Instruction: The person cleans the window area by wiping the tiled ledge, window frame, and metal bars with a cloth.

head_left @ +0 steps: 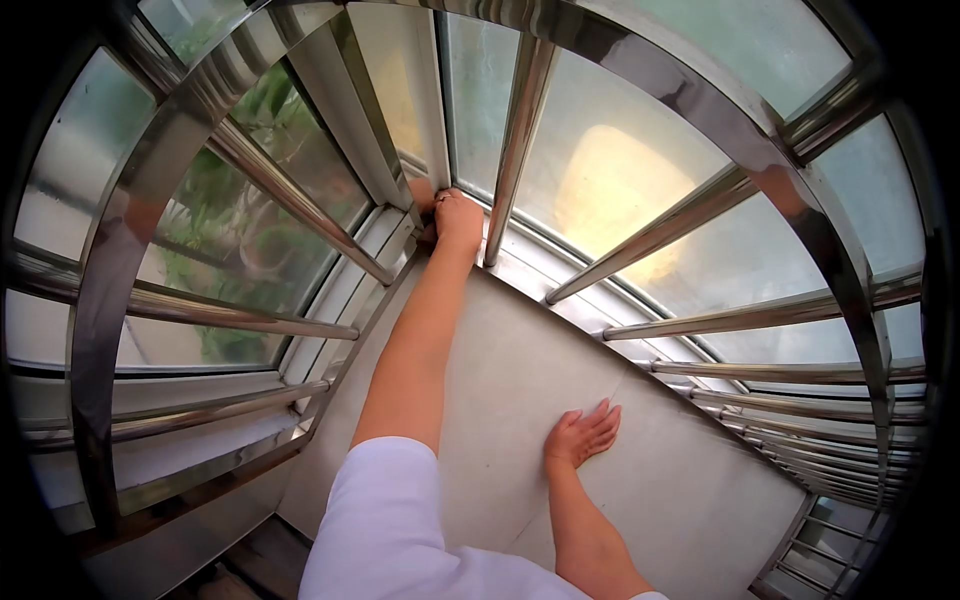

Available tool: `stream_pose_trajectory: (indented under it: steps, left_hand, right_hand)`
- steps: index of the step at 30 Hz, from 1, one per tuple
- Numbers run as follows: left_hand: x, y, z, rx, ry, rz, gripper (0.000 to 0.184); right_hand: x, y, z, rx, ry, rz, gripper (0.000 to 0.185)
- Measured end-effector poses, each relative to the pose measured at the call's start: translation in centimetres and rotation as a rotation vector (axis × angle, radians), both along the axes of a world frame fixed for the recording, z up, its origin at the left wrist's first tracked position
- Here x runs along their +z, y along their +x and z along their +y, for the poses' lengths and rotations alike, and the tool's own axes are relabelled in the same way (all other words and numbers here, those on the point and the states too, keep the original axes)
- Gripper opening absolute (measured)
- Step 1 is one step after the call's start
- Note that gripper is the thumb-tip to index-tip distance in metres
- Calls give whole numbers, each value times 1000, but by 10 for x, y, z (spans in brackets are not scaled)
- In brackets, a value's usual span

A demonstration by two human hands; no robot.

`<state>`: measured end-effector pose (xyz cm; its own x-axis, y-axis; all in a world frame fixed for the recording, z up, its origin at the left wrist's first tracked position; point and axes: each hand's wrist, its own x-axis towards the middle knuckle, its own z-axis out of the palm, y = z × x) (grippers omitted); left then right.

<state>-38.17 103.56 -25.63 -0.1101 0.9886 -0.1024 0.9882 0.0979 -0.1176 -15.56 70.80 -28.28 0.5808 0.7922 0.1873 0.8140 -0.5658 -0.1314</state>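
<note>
My left hand [457, 217] reaches far forward to the corner where the two windows meet. Its fingers are curled in, and what they hold, if anything, is hidden behind the hand. A small brownish patch shows just left of it, too unclear to name. Beside it rises the pale window frame [440, 120]. My right hand [583, 434] lies flat on the light grey sill [480, 400], fingers stretched out and holding nothing.
Shiny metal bars [522, 140] run along both windows, joined by a curved metal rail [130, 220]. Frosted glass [640, 190] is on the right; green plants show through the left pane. More bars stand at the lower right.
</note>
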Motion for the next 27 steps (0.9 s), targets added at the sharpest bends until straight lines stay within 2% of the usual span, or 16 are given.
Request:
stream_pose_trajectory:
  steps: [2, 6, 8, 11, 12, 14, 15, 16, 17, 18, 19, 21, 22, 23, 25, 27]
  left_hand:
    - [15, -5, -8, -76, -11, -206, 26]
    - [37, -5, -23, -164, -145, -291, 22]
    - [35, -4, -30, -179, -154, -847, 19]
    - [57, -4, -36, -105, -257, -978, 19]
    - [49, -3, -39, -100, -259, -982, 19]
    - [25, -4, -39, -155, 389, -944, 17]
    - [14, -3, -34, -159, 392, -946, 17]
    - [3, -1, -29, -124, 501, -844, 17]
    - [17, 3, -33, -87, 605, -742, 18]
    - [32, 6, -40, 45, 319, -1014, 23]
    - [19, 4, -34, 44, 315, -1015, 23]
    - [-29, -5, -4, -176, 50, -1189, 30]
    - [-31, -4, 2, -185, 41, -1161, 23]
    - [-32, -2, 9, -194, 32, -1133, 33]
    - [-33, -5, 12, -192, -134, -1223, 29]
    - [-28, -1, 9, -97, -104, -1309, 25]
  right_hand:
    - [0, -2, 0, 5, 9, -4, 58]
    - [-2, -1, 1, -19, -25, -14, 58]
    - [-1, -1, -1, -12, -20, -19, 58]
    - [-1, 2, 0, -9, -24, -23, 58]
    - [-1, 2, -1, -10, -26, -14, 58]
    - [-2, -1, -2, -16, -26, -2, 58]
    - [-3, 0, -1, -15, -19, 0, 58]
    - [-4, 2, -1, -13, -17, -2, 58]
    - [-2, 3, -2, -15, -20, -8, 58]
    - [0, 2, -1, -3, -12, 1, 58]
    - [1, 1, -1, 8, -2, 14, 59]
    - [-1, 0, -3, 9, 0, 14, 59]
    - [-1, 1, -2, 18, 8, 9, 59]
    - [-2, 2, -1, 13, 7, 6, 59]
    - [-2, 2, -1, 8, -7, 3, 58]
    - [-1, 0, 1, 6, -3, 1, 58]
